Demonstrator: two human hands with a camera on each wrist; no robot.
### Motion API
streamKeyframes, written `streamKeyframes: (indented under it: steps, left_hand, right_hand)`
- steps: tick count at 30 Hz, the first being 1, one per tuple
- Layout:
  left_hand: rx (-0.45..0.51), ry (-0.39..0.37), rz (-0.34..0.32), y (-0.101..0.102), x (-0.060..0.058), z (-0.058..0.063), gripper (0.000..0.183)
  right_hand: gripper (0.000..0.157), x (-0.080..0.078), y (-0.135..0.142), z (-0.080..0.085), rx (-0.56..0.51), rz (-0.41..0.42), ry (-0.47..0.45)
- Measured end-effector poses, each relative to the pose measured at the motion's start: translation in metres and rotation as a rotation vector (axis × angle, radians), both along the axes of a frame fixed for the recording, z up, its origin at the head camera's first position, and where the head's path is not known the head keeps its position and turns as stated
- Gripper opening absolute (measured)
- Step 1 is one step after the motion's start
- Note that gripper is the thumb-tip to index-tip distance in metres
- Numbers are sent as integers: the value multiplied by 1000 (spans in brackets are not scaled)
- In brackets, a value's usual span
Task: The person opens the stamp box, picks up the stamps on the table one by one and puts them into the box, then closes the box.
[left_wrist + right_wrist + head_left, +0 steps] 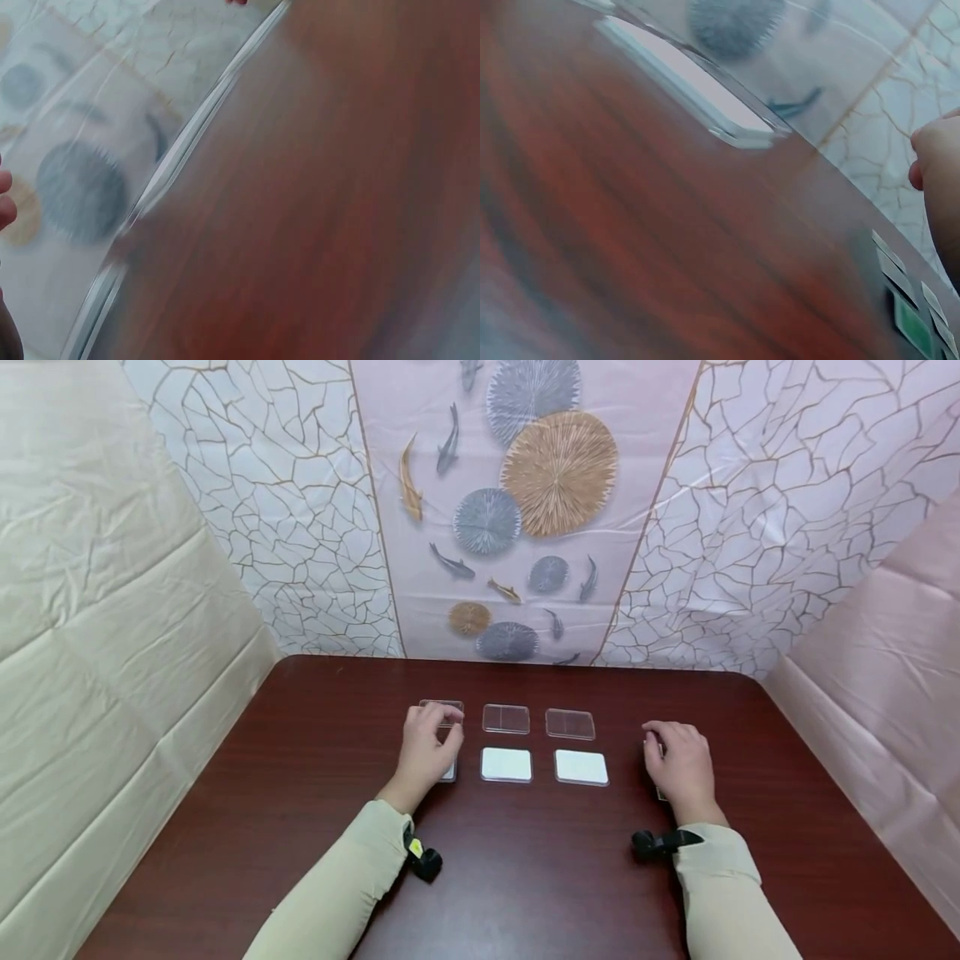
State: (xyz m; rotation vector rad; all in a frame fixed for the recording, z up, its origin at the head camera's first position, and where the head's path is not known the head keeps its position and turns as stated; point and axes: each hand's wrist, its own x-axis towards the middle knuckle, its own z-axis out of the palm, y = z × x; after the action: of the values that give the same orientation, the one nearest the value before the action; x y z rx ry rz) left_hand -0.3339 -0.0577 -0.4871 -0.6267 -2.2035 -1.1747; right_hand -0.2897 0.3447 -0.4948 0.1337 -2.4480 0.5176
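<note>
My left hand [426, 753] is over the leftmost clear plastic lid [435, 702] and the leftmost white-filled case [450, 772], covering most of both. Its thumb and forefinger curve toward each other with a gap between them. In the left wrist view only its fingertips [6, 202] show at the left edge. Farther right, my right hand [681, 768] hovers, fingers loosely bent, over small flat pieces it partly hides. The right wrist view shows these as several pale tiles [896, 274] and a green one [913, 326], below the thumb side of the hand [939, 169].
Two more clear lids, a middle one [506, 718] and a right one [570, 724], lie behind a middle white-filled case [506, 764] and a right one [582, 767]. All rest on a dark red-brown table [525, 860]. A patterned cloth [495, 593] hangs behind its far edge.
</note>
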Motion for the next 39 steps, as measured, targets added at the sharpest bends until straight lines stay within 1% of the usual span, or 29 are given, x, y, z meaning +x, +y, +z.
streamKeyframes:
  steps: [4,6,8,11,13,16,21,25,29,34,39]
  left_hand:
    - [-92,-10,-26,27,10,-2,16]
    - [-147,-30,-44,41,15,-3,17]
    - [-201,-71,-56,53,20,-4,18]
    - [-297,-127,-48,72,27,-5,22]
    - [-377,-150,-32,83,29,-6,26]
    - [-480,-157,-11,100,31,-10,33]
    - [-565,-168,-1,122,34,-11,45]
    - [-645,-176,2,133,37,-11,51]
    - [-709,-173,-1,138,38,-10,52]
    - [-754,-168,3,141,36,-12,53]
    - [-789,-180,13,145,35,-14,58]
  right_hand:
    - [21,1,12,-2,-26,-40,-66]
    - [22,1,16,-3,-31,-51,-87]
    - [22,1,19,-4,-37,-56,-114]
    - [22,2,22,-3,-44,-49,-177]
    - [23,2,23,-1,-39,-43,-218]
    - [27,3,23,0,-13,-44,-268]
    - [35,4,23,0,19,-81,-330]
    - [37,4,21,-1,24,-106,-340]
    - [35,3,19,-2,29,-127,-329]
    - [32,0,19,-2,24,-143,-340]
    - [36,0,19,-1,27,-153,-360]
